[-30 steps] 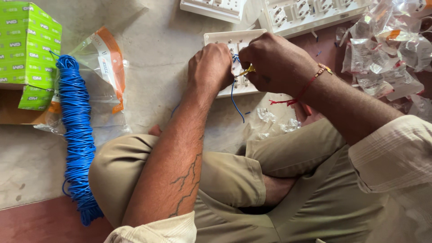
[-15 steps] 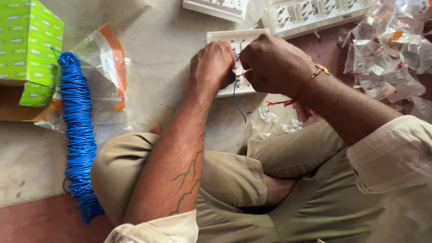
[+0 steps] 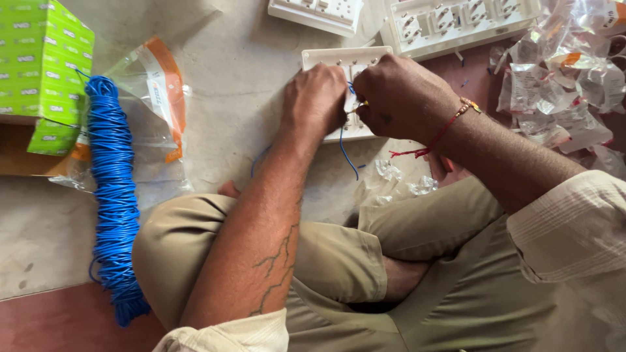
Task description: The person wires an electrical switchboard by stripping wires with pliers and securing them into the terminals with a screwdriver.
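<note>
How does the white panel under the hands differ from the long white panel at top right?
The panel under the hands is largely covered by the left hand and right hand, with a blue wire trailing from it. The long panel lies untouched, its sockets in plain view. Both are white and lie on the floor.

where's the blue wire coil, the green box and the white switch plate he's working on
blue wire coil [image 3: 112, 195], head view, on the middle of the long bundle.
green box [image 3: 42, 62], head view, on its top face.
white switch plate [image 3: 339, 57], head view, on the bare upper edge above the hands.
</note>
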